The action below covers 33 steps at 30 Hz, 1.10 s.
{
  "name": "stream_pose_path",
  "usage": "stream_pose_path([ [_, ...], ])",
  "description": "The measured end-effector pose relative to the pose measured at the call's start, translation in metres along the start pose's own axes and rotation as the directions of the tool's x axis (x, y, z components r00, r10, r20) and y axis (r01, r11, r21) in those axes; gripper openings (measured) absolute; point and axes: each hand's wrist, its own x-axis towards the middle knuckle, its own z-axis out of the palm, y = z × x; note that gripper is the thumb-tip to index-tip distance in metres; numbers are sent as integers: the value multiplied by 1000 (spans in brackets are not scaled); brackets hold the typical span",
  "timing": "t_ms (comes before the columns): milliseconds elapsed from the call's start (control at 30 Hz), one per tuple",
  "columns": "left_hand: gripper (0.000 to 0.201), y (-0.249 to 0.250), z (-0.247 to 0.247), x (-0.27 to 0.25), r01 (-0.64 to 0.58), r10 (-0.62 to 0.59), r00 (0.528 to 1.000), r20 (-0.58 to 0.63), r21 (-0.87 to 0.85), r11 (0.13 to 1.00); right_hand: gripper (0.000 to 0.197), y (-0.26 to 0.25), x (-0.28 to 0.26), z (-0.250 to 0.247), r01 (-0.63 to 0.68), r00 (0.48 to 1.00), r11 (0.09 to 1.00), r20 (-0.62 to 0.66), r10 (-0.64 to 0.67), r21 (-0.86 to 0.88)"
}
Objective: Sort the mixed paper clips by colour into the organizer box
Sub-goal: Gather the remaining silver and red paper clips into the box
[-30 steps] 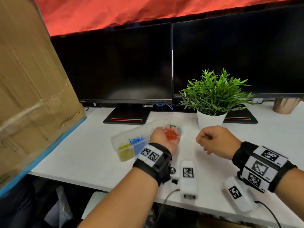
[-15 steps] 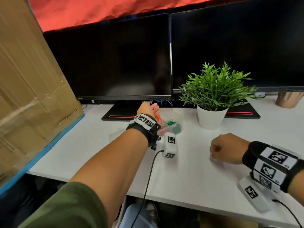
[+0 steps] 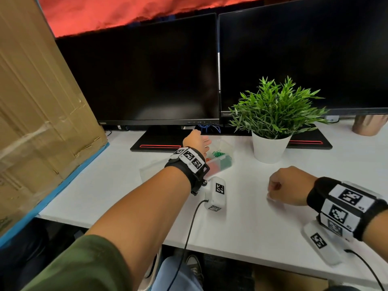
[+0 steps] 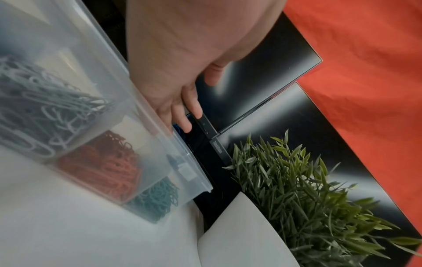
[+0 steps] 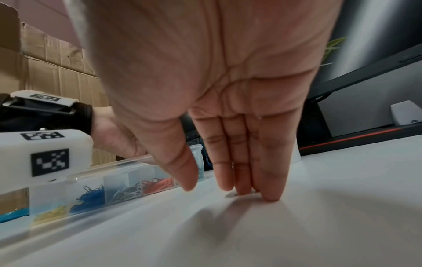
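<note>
The clear organizer box [image 3: 220, 162] lies on the white desk, partly hidden by my left wrist. Its compartments hold white clips [image 4: 45, 101], red clips [image 4: 107, 168] and green clips [image 4: 157, 198]; blue clips [image 5: 91, 196] and yellow clips [image 5: 50, 215] fill the other end. My left hand [image 3: 196, 141] reaches over the box's far rim near the red and green compartments, with relaxed fingers [image 4: 189, 115] pointing down behind it and nothing in them. My right hand [image 3: 289, 185] is to the right of the box, its straight fingertips [image 5: 269, 195] touching the bare desk, holding nothing.
A potted plant [image 3: 269, 148] stands just right of the box. Two dark monitors [image 3: 147, 76] and a stand base [image 3: 155, 144] are behind it. A large cardboard box [image 3: 31, 122] walls off the left. A copper cup [image 3: 369, 124] sits far right.
My left hand held red clips in its palm, then moved forward over the box; the palm is now empty. The right hand drew back to the right and came down onto the desk.
</note>
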Motion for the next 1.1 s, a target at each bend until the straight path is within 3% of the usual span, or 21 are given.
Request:
stream_pose_path([
  [100,39,-3,5,0,-88,94,994,-52,103,991,14,-2,-2,0,-7,1000,1000,-2,7,-12],
  [167,25,-10,7,-2,-193,220,975,-43,341,920,13,-2,-3,0,-11,1000,1000,-5,11,-14],
  [200,16,-15,8,-5,-257,288,957,26,527,810,13,-2,-3,1,-12,1000,1000,-5,11,-11],
  [233,10,-19,10,-10,-308,324,939,115,701,643,13,-1,-4,1,-12,1000,1000,-5,12,-7],
  [300,9,-27,13,-20,-320,323,922,211,887,334,13,-1,-3,-1,-13,1000,1000,-2,13,7],
  [367,16,-33,11,-23,-322,315,918,242,918,232,15,-1,-2,-6,-10,1000,1000,14,10,23],
  [533,22,-43,4,-40,-434,308,890,337,832,346,19,-3,4,-25,-31,999,998,44,28,49],
  [667,27,-56,5,-58,-528,278,845,457,795,298,20,2,18,-34,-120,991,943,-15,131,310],
  [833,35,-70,16,-84,-667,199,745,637,710,226,34,3,33,-37,-267,958,730,90,272,630],
  [933,27,-74,21,-90,-708,204,705,679,657,260,31,7,38,-33,-358,925,555,205,320,751],
  [1000,23,-65,18,-88,-701,287,713,639,647,301,25,11,41,-30,-390,911,484,249,330,784],
  [1100,22,-33,-3,-71,-611,442,775,452,714,341,14,16,43,-26,-398,901,315,303,310,862],
])
